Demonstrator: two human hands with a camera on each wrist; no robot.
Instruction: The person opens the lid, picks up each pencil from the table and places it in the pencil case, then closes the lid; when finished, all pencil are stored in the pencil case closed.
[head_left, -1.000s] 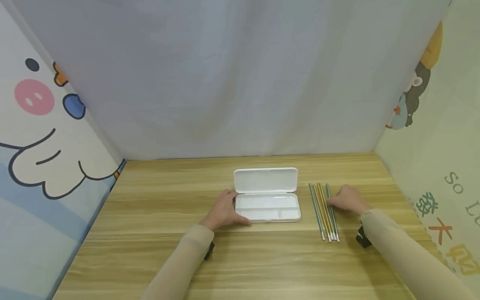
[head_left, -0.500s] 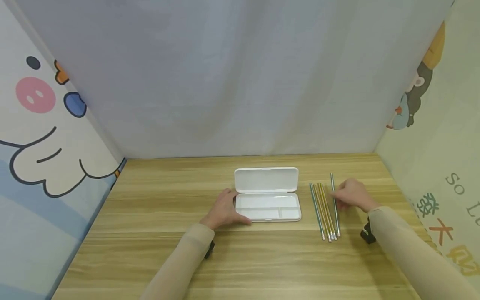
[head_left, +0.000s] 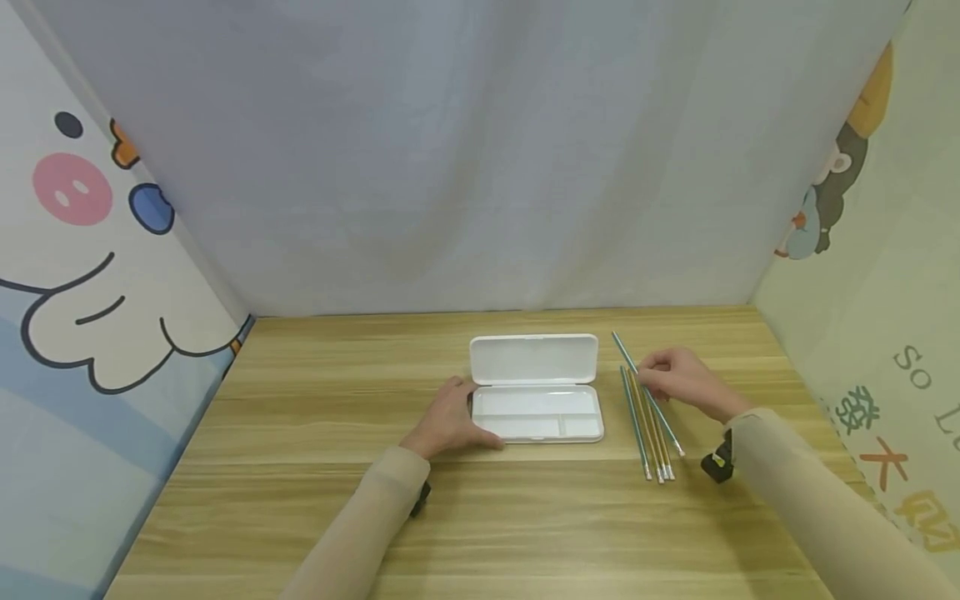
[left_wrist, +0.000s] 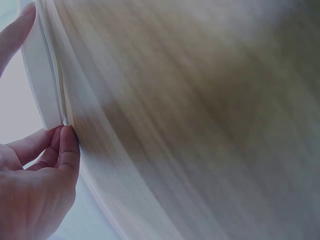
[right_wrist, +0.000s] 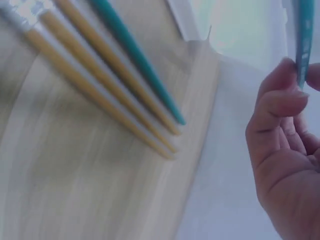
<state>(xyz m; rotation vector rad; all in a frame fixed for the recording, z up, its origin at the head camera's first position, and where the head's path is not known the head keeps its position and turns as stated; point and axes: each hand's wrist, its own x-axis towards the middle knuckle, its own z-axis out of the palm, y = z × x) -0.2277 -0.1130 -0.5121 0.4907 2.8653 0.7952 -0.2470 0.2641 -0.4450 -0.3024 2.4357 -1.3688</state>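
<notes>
R hand (head_left: 686, 383) pinches a teal pencil (head_left: 660, 415) btwn thumb & fingertips, gap closed to the shaft's width; grip sits nearer the far end than the eraser. Pencil slants across the row of pencils (head_left: 647, 433), 3 gold & 1 teal, on the table (head_left: 337, 375); can't tell if it touches them. L hand (head_left: 448, 421) grips the L end of the white case (head_left: 517, 402), thumb at front edge, lid up, L of the row.
</notes>
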